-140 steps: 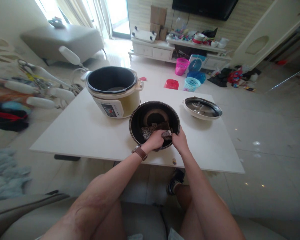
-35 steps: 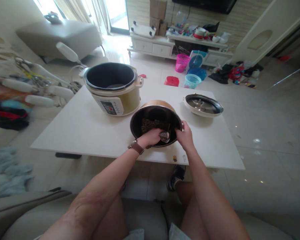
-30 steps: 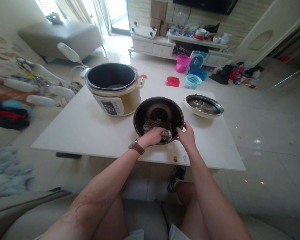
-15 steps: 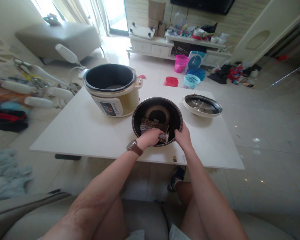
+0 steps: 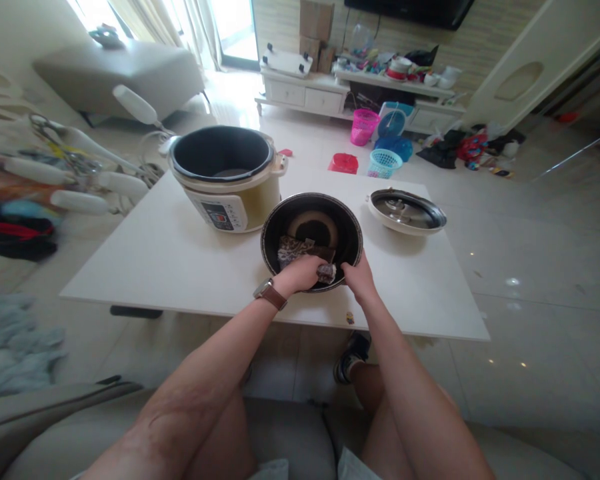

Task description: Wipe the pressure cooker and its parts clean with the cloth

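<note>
A dark round inner pot (image 5: 314, 217) is tilted toward me over the white table (image 5: 190, 273). My right hand (image 5: 359, 275) grips its near right rim, thumb on the inside and fingers hidden behind the wall. Inside the pot, my left hand (image 5: 310, 272), with a brown-strapped watch on the wrist, is closed on a patterned brown cloth (image 5: 295, 250) pressed to the lower wall. To the left stands the cream pressure cooker body (image 5: 257, 200), open at the top. Its detached lid (image 5: 409, 212) lies upside down at the right.
A small sticker (image 5: 350, 318) marks the table's front edge. White-armed rack (image 5: 80, 200) and clothes are at the left. Beyond the table are a pink basket (image 5: 364, 127), a light blue basket (image 5: 384, 163) and a red stool (image 5: 343, 162). A low TV cabinet (image 5: 300, 97) lines the wall.
My right hand and the pot have shifted slightly left, and the rim has turned a little. My left hand stays on the cloth inside.
</note>
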A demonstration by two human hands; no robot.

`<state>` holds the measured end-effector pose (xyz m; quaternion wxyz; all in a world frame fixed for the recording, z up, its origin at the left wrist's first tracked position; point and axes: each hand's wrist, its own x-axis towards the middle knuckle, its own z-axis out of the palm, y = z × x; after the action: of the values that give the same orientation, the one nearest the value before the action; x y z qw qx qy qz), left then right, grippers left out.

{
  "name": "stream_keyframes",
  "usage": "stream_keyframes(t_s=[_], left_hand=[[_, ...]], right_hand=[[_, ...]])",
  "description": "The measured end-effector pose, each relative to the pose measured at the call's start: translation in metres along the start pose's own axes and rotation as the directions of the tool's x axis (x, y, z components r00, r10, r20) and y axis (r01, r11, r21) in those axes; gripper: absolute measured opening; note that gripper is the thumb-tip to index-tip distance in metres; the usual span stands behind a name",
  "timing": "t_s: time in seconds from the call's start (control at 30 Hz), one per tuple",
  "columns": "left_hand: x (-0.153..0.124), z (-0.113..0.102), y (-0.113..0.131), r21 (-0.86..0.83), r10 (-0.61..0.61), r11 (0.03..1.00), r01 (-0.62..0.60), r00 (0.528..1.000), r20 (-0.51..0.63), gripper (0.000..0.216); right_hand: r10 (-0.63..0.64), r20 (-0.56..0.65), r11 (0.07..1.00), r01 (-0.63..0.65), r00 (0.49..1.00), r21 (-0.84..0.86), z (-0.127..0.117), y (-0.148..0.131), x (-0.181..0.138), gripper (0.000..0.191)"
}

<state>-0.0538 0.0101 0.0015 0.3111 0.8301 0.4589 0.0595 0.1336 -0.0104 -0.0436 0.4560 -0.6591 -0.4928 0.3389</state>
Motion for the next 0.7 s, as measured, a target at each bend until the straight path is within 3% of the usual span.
stream_keyframes(t_s=[0.17,0.47,0.6,0.7], left_hand=[[0.001,0.002,0.001,-0.004,-0.012,1.0,0.012,1.0,-0.023,0.052],[-0.005,0.004,0.003,0.067,-0.006,0.998,0.004,1.0,0.025,0.046],[-0.003,0.002,0.002,0.024,-0.022,0.999,0.022,1.0,0.019,0.044],[-0.001,0.002,0.001,0.002,-0.027,1.0,0.027,1.0,0.016,0.044]], right_hand=[[-0.012,-0.054,1.0,0.012,0.998,0.007,0.01,-0.007,-0.005,0.059],[-0.291,-0.099,0.934,0.259,0.952,-0.247,-0.027,-0.045,-0.006,0.074],[-0.238,-0.089,0.94,0.206,0.967,-0.273,-0.028,-0.044,-0.008,0.066],[-0.165,-0.081,0.959,0.14,0.983,-0.246,-0.022,-0.037,-0.009,0.07]])
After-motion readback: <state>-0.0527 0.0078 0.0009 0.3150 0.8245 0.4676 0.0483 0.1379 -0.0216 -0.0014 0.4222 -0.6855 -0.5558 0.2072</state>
